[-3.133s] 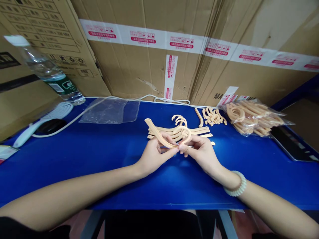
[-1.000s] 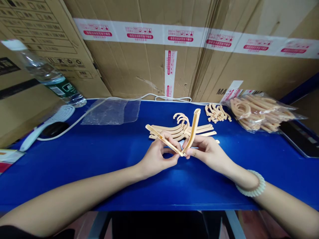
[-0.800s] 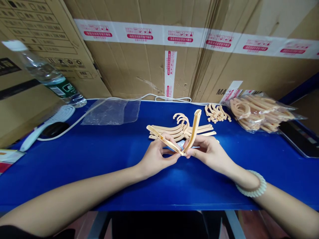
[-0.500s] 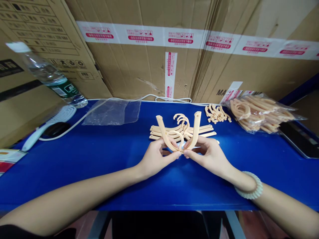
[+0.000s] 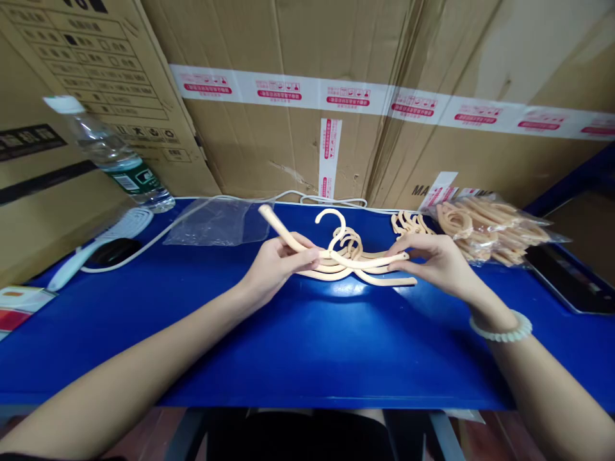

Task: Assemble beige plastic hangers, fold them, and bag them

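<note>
Opened out from its earlier V shape: peach plastic hanger, held just above the hanger pile on the blue worktop. Left hand wrapped around one arm; right hand pinching the other arm's tip.

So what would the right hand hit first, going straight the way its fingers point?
The right hand points left: probably the stacked hangers first, past the hanger it holds; depth unclear.

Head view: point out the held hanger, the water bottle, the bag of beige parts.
held hanger (image 5: 277, 229), head view, its raised arm.
water bottle (image 5: 132, 180), head view, its green label.
bag of beige parts (image 5: 494, 227), head view, middle of the clear bag.
</note>
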The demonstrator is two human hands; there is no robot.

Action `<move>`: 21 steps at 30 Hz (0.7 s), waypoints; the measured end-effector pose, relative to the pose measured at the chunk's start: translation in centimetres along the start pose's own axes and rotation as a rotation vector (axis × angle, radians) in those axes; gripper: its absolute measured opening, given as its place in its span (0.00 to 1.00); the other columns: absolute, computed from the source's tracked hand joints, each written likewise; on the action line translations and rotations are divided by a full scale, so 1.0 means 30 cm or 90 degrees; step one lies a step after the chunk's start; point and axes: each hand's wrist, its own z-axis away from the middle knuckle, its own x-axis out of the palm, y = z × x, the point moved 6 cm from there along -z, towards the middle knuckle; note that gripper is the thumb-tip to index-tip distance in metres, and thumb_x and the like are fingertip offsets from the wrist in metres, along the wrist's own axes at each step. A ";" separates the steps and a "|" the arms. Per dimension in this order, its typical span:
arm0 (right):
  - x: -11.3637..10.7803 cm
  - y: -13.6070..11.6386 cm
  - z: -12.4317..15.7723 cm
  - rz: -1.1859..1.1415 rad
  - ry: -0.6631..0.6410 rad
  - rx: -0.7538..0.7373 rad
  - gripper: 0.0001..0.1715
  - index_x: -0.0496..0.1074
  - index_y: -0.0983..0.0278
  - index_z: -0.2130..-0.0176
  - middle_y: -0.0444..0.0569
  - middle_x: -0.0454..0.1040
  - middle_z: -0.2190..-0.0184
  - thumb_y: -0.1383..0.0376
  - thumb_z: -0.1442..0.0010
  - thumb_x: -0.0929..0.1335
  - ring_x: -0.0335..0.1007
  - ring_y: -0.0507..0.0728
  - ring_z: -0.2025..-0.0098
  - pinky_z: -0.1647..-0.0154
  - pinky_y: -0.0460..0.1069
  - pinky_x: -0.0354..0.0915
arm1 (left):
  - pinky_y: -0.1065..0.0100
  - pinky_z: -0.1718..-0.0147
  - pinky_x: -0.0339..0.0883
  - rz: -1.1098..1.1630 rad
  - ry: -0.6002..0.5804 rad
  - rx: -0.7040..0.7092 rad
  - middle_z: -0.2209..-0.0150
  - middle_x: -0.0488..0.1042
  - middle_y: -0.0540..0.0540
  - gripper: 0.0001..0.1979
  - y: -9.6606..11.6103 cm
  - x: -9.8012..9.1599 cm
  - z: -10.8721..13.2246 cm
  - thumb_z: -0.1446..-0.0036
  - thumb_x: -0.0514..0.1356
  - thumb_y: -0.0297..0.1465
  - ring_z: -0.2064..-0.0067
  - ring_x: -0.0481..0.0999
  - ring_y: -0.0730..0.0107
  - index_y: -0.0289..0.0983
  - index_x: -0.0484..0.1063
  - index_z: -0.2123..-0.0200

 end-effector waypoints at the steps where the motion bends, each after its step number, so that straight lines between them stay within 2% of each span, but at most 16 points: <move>1: -0.017 -0.005 -0.002 0.076 -0.014 -0.031 0.11 0.80 0.62 0.65 0.49 0.80 0.68 0.57 0.43 0.76 0.76 0.58 0.66 0.66 0.50 0.69 | 0.70 0.64 0.75 0.007 0.004 -0.001 0.70 0.79 0.47 0.14 0.014 -0.015 -0.014 0.58 0.76 0.32 0.67 0.79 0.71 0.33 0.76 0.71; 3: -0.041 -0.009 -0.003 0.180 -0.031 -0.072 0.11 0.78 0.62 0.66 0.50 0.80 0.68 0.57 0.40 0.74 0.75 0.58 0.66 0.65 0.51 0.68 | 0.69 0.61 0.75 0.012 0.022 0.026 0.68 0.79 0.48 0.14 0.051 -0.052 -0.040 0.57 0.75 0.33 0.64 0.79 0.70 0.34 0.76 0.71; 5: -0.050 -0.006 -0.002 0.228 -0.066 -0.083 0.11 0.76 0.63 0.68 0.51 0.79 0.67 0.57 0.39 0.72 0.74 0.58 0.64 0.64 0.51 0.67 | 0.69 0.62 0.73 -0.066 -0.001 0.061 0.68 0.78 0.49 0.13 0.089 -0.078 -0.058 0.56 0.75 0.33 0.63 0.78 0.69 0.35 0.77 0.70; 9: -0.020 0.036 0.015 0.276 -0.231 -0.019 0.09 0.75 0.63 0.71 0.48 0.76 0.71 0.61 0.42 0.73 0.71 0.55 0.70 0.68 0.49 0.63 | 0.71 0.69 0.65 -0.496 -0.205 0.147 0.71 0.77 0.48 0.10 0.115 -0.055 -0.055 0.50 0.72 0.34 0.69 0.74 0.70 0.35 0.77 0.70; 12: 0.013 0.084 0.036 0.267 -0.328 0.079 0.06 0.76 0.63 0.72 0.45 0.76 0.76 0.64 0.46 0.74 0.69 0.54 0.74 0.72 0.47 0.60 | 0.69 0.65 0.66 -0.693 -0.353 0.260 0.68 0.77 0.47 0.09 0.095 -0.009 -0.021 0.45 0.69 0.34 0.64 0.75 0.67 0.36 0.76 0.71; 15: 0.032 0.116 0.043 0.242 -0.338 0.112 0.06 0.76 0.62 0.75 0.45 0.76 0.78 0.66 0.48 0.75 0.71 0.55 0.75 0.73 0.47 0.61 | 0.66 0.57 0.67 -0.764 -0.428 0.373 0.67 0.77 0.45 0.09 0.074 0.029 0.009 0.41 0.67 0.33 0.56 0.73 0.61 0.37 0.74 0.71; 18: 0.031 0.139 0.039 0.257 -0.314 0.092 0.07 0.77 0.61 0.76 0.44 0.77 0.77 0.69 0.49 0.76 0.72 0.56 0.75 0.72 0.48 0.63 | 0.63 0.54 0.67 -0.780 -0.424 0.459 0.62 0.77 0.43 0.08 0.065 0.042 0.022 0.38 0.64 0.31 0.52 0.71 0.59 0.37 0.73 0.70; 21: 0.020 0.156 0.034 0.306 -0.285 0.063 0.07 0.78 0.60 0.75 0.46 0.78 0.70 0.71 0.49 0.75 0.74 0.57 0.69 0.66 0.49 0.66 | 0.61 0.50 0.68 -0.784 -0.425 0.483 0.55 0.76 0.40 0.06 0.053 0.040 0.023 0.36 0.61 0.30 0.47 0.71 0.57 0.37 0.73 0.67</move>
